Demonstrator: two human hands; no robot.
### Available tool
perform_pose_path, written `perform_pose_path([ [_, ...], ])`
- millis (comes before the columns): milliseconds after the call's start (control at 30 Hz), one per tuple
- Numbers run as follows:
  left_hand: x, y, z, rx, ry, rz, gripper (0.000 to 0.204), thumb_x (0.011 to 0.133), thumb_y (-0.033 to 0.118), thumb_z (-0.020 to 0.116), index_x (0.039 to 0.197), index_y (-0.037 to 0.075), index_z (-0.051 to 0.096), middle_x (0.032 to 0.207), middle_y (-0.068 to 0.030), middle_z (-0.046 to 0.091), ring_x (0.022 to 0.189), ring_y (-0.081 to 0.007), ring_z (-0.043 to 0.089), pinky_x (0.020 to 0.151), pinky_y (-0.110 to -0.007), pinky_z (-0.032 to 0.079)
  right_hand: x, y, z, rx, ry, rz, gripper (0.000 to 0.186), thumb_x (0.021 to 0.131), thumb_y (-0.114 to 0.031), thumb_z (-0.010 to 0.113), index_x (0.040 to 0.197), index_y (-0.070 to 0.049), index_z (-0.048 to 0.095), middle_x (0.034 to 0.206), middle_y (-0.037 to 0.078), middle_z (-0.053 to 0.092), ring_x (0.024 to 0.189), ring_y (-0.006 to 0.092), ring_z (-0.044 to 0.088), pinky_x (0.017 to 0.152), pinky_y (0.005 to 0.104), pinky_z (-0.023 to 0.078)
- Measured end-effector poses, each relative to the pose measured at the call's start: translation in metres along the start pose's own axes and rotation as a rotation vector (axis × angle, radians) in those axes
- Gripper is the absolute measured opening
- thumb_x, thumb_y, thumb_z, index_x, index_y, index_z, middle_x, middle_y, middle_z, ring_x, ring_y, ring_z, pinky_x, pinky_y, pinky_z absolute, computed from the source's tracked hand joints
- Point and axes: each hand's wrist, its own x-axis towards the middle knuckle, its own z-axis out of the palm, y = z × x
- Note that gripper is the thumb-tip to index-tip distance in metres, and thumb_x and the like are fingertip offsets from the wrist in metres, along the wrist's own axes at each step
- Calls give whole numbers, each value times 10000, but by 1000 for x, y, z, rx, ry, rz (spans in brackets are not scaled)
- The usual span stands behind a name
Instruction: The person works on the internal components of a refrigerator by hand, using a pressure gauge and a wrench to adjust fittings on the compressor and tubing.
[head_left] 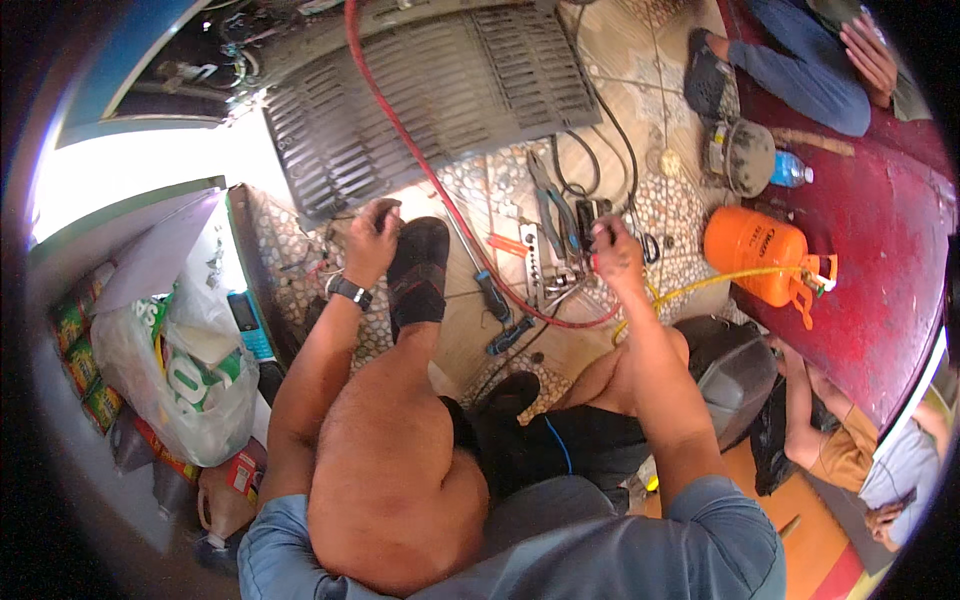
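My left hand [371, 243], with a dark wristband [349, 291] at its wrist, is closed beside my shoe [418, 255]. Its fingers curl together, and what they hold, if anything, is too small to name. Over the tools, my right hand [620, 258] is closed too; a bit of red shows at its fingers, but its kind is hidden. Left of it lie long-handled pliers [557, 205], a steel bar with a row of holes [532, 262], an orange-handled tool [508, 244] and a blue-and-black screwdriver [492, 297]. A red hose [400, 130] curves down between my hands.
A dark slotted metal panel [430, 90] lies ahead. An orange gas cylinder [752, 250] with a yellow hose [690, 290] lies at the right, near a pot [745, 160] and water bottle [790, 170]. Other people sit at the right. A shelf with plastic bags [180, 370] stands left.
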Motion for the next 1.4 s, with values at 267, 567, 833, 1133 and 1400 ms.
perform_pose_path([
  [267,11,15,14,145,-84,-24,212,990,205,593,1069,29,681,869,-140,726,769,-243,718,724,-356,550,16,49,-72,-68,-29,89,207,961,-200,581,1028,-15,645,900,214,697,835,341,690,759,393,522],
  [567,22,25,27,245,-198,17,234,980,207,577,1080,23,682,897,-163,723,850,-296,721,774,-397,541,-3,89,-62,-590,-175,-76,369,799,-173,725,1140,-66,633,942,194,651,970,386,639,834,443,536],
  [833,24,28,42,174,-222,-4,258,993,230,558,1102,30,680,879,-151,735,812,-271,732,753,-377,551,-17,117,-45,-516,-105,19,346,829,-51,652,1174,-60,631,1000,208,669,907,375,665,819,442,555],
  [1133,29,28,60,128,-233,39,272,993,229,561,1117,14,673,877,-162,734,828,-260,737,744,-367,556,-16,177,-41,-196,16,30,260,871,-83,633,1126,-33,638,1005,183,662,835,328,663,724,408,555],
  [1400,31,19,40,146,-202,30,231,956,193,577,1081,31,686,899,-180,729,836,-315,724,754,-402,554,-14,130,-37,-451,-71,-93,326,808,-30,680,1127,-49,615,931,153,639,811,292,648,699,393,536],
])
